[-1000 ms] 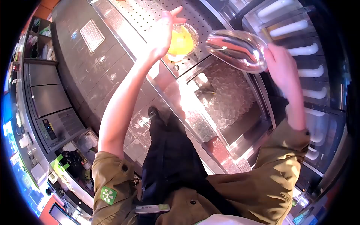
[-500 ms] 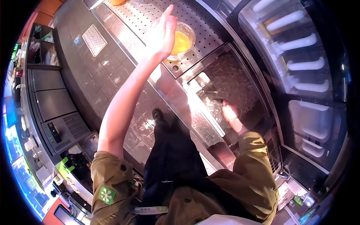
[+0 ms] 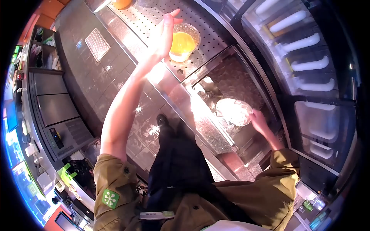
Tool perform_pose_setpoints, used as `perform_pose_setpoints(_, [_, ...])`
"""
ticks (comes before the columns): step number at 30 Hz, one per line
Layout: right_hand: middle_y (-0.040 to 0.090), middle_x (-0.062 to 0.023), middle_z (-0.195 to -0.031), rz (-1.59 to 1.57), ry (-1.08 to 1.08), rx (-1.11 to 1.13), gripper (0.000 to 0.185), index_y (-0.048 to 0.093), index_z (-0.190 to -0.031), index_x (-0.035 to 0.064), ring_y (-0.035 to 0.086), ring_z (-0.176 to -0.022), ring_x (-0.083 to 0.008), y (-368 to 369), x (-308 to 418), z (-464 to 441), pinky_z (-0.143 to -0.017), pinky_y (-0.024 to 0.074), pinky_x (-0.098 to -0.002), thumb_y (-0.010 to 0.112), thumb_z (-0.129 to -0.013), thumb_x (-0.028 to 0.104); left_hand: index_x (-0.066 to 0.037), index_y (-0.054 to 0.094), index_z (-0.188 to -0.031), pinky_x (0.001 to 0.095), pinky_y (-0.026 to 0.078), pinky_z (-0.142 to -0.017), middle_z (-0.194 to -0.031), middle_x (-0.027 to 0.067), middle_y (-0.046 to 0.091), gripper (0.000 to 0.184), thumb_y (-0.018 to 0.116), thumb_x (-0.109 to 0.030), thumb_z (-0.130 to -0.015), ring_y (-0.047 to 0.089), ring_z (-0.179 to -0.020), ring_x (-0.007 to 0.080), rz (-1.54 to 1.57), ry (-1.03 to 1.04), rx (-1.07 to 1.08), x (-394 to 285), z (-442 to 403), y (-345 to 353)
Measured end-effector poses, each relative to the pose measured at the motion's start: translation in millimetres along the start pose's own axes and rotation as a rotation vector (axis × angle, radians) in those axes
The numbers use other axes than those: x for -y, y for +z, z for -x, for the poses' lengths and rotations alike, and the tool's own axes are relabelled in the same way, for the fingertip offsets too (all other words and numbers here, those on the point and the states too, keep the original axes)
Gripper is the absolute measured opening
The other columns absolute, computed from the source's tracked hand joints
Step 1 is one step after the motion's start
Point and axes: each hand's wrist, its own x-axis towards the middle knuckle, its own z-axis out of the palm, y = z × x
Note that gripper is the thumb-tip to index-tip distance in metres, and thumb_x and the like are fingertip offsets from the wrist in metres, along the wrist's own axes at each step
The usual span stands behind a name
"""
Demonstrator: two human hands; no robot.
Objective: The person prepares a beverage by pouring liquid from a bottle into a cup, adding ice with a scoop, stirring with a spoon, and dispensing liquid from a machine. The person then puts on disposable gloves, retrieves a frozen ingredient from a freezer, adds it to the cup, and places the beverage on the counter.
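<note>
My left hand (image 3: 165, 37) is beside a clear plastic cup (image 3: 197, 37) with yellow-orange liquid in it. Its fingers are stretched out and apart; whether the palm touches the cup I cannot tell. The cup stands on a perforated metal drain surface (image 3: 210, 29). In my right hand (image 3: 260, 122) is the handle of an ice scoop (image 3: 249, 107), closed in my fingers. Bright ice (image 3: 232, 112) fills the scoop, which is above the ice bin (image 3: 246, 82) sunk into the counter. Glare hides much of the scoop's outline.
Another container with orange contents (image 3: 121, 4) is at the top edge. To the right stand clear-fronted compartments with white curved handles (image 3: 308, 42). A metal counter edge (image 3: 169, 86) runs between me and the bin. Behind the left arm lies a tiled floor (image 3: 104, 82).
My right hand has come up out of the ice and moved right, bringing the scoop up full of ice. My left hand has dropped slightly beside the cup, its fingers spread more.
</note>
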Motion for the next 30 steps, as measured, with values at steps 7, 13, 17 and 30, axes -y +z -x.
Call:
perform_pose_setpoints(7, [0.055, 0.0005, -0.068, -0.002, -0.368, -0.113, 0.017, 0.056, -0.086, -0.0029, 0.047, -0.062, -0.005, -68, 127, -25, -0.054, 0.0382, -0.0216, 0.044, -0.077, 0.005, -0.009, 0.036, -0.127, 0.039, 0.019, -0.1, -0.108, 0.0143, 0.054, 0.074, 0.002, -0.059, -0.083, 0.041, -0.113, 0.0263, 0.015, 0.014, -0.01, -3, -2, 4])
perform_pose_setpoints(13, [0.056, -0.0188, -0.075, 0.313, -0.403, -0.398, 0.02, 0.048, -0.077, 0.0012, 0.053, -0.077, -0.0372, -90, 225, -46, -0.063, 0.0404, -0.0445, 0.042, -0.077, 0.02, -0.01, 0.042, -0.123, 0.0329, 0.033, -0.09, -0.105, 0.0125, 0.057, 0.067, 0.01, -0.055, -0.086, 0.048, -0.103, 0.027, 0.079, 0.022, -0.084, 1, -5, 10])
perform_pose_setpoints(17, [0.058, -0.018, -0.078, 0.525, -0.343, -0.475, 0.023, 0.052, -0.078, 0.0029, 0.054, -0.079, -0.0367, -94, 251, -48, -0.067, 0.0409, -0.0466, 0.041, -0.078, 0.023, -0.009, 0.042, -0.123, 0.0329, 0.034, -0.088, -0.104, 0.012, 0.058, 0.068, 0.01, -0.055, -0.086, 0.051, -0.098, 0.0267, 0.089, 0.035, -0.111, 1, -4, 8])
perform_pose_setpoints(30, [0.057, -0.0184, -0.075, 0.415, -0.343, -0.466, 0.023, 0.051, -0.078, 0.0027, 0.053, -0.077, -0.037, -91, 229, -60, -0.064, 0.0399, -0.0453, 0.04, -0.078, 0.023, -0.008, 0.017, -0.133, 0.0396, 0.026, -0.098, -0.124, 0.0196, 0.038, 0.069, 0.044, -0.044, -0.081, 0.036, -0.116, 0.0295, 0.358, 0.144, -0.184, 27, 20, 0])
